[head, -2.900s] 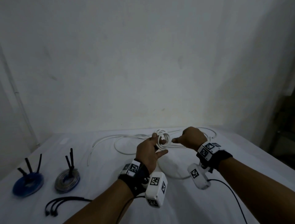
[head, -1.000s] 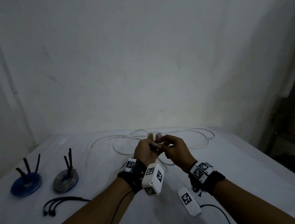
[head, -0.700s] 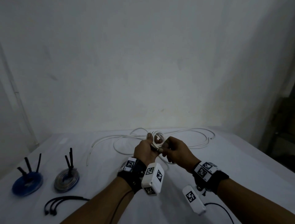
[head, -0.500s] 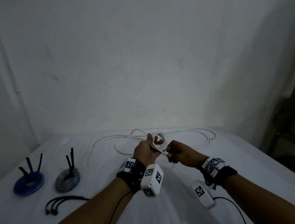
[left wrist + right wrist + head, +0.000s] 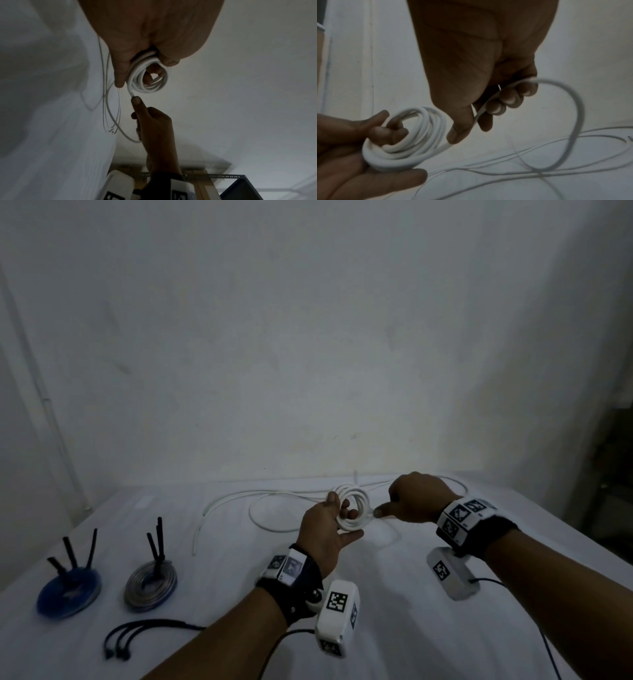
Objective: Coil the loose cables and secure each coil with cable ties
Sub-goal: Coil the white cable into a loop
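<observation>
The table point(image 5: 445, 628) under me is draped in white cloth and runs back to a plain pale wall point(image 5: 308, 337). Across its far half sprawls the loose part of the white cable point(image 5: 291, 530), looping wide over the cloth from the left round to behind my right wrist.

My left hand point(image 5: 322, 534) is raised above the middle of the table, its grip clamped on the white coil point(image 5: 352, 508): several fingers are pushed through the ring of turns and curl round one side, while my thumb lies straight under the bottom of the ring. My right hand point(image 5: 418, 496) is just beside it, its grip closed on the cable strand where it leaves the coil; the strand runs under my curled fingers point(image 5: 510, 100) and along my thumb, whose tip nearly meets the coil. Past my fist the strand arcs away and drops to the table.

On the left of the table sit two finished coils, a blue coil point(image 5: 70, 590) and a grey coil point(image 5: 150, 583) just right of it, each with black cable ties standing up from it. Nearer to me lie a few spare black cable ties point(image 5: 137, 635), flat on the cloth, well apart from my hands.
</observation>
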